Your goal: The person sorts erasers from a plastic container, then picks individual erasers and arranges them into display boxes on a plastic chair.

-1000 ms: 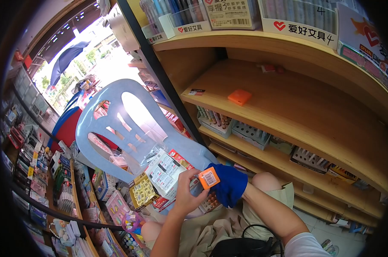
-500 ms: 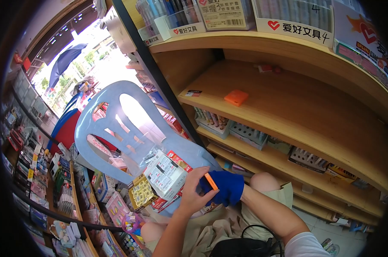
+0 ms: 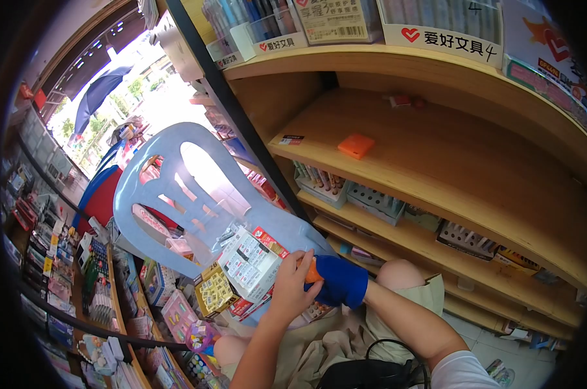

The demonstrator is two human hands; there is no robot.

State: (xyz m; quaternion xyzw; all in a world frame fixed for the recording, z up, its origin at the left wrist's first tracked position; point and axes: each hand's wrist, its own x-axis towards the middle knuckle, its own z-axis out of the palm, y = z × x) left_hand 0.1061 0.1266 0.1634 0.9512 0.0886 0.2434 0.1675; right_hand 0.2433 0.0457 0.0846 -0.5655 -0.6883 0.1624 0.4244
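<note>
My left hand is bare and closed round a flat orange piece, its fingers over the near side. My right hand is covered to the wrist in blue fabric, a glove or a cloth; its fingers are hidden. The blue fabric lies right against the orange piece, and I cannot tell whether the right fingers grip it. Just left of my hands, a white box of small packs and a yellow box rest on the seat of a blue-grey plastic chair.
A wooden shelf unit stands to the right, with a flat orange square on one board. Pens in display boxes line the board above. Racks of stationery run along the left. A dark umbrella shows outside the doorway.
My left hand has turned and its fingers have closed further over the orange piece, which now lies closer against the blue fabric. My right hand has barely moved.
</note>
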